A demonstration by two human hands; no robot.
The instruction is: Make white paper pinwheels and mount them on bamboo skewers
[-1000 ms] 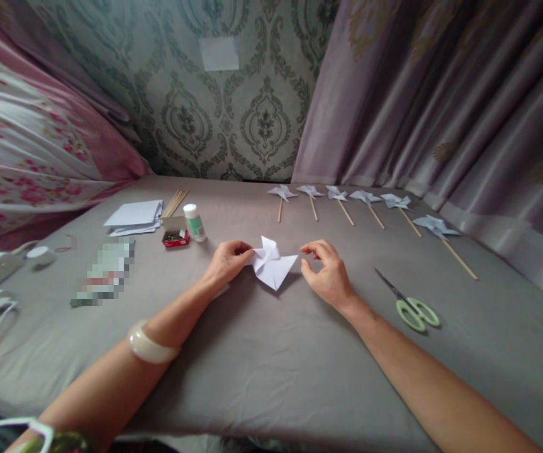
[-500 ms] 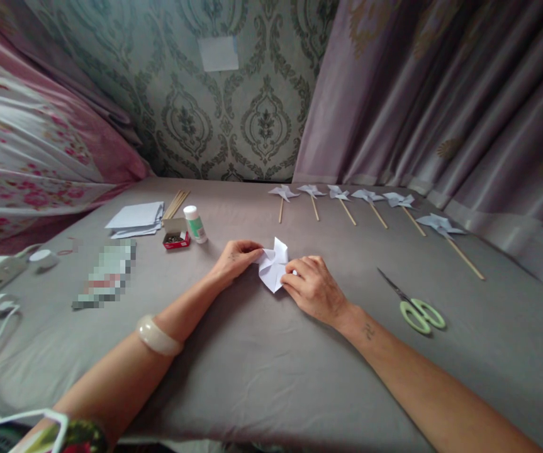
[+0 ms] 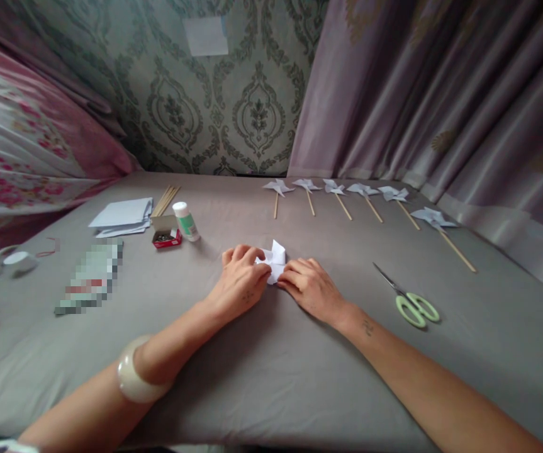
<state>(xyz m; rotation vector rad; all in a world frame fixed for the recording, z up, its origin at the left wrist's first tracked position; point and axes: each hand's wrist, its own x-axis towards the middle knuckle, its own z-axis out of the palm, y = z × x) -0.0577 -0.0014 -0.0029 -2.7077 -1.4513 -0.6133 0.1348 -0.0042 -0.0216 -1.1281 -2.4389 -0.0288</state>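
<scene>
A folded white paper pinwheel (image 3: 275, 259) lies on the grey cloth (image 3: 271, 371) at the middle. My left hand (image 3: 240, 282) covers its left side, fingers curled and pressing on the paper. From the right, my right hand (image 3: 309, 288) meets it, fingertips pinching the paper's near edge. Most of the paper is hidden under both hands; only its upper flaps show.
Several finished paper pinwheels on sticks (image 3: 341, 195) lie in a row at the back right. Green-handled scissors (image 3: 410, 303) lie to the right. At the back left are a glue bottle (image 3: 186, 221), a red pin box (image 3: 166, 234), wooden sticks (image 3: 165, 200) and white paper sheets (image 3: 123, 215).
Both hands have closed in over the paper from either side; the open pointed flap seen a second ago is now folded in beneath them. The view has shifted slightly.
</scene>
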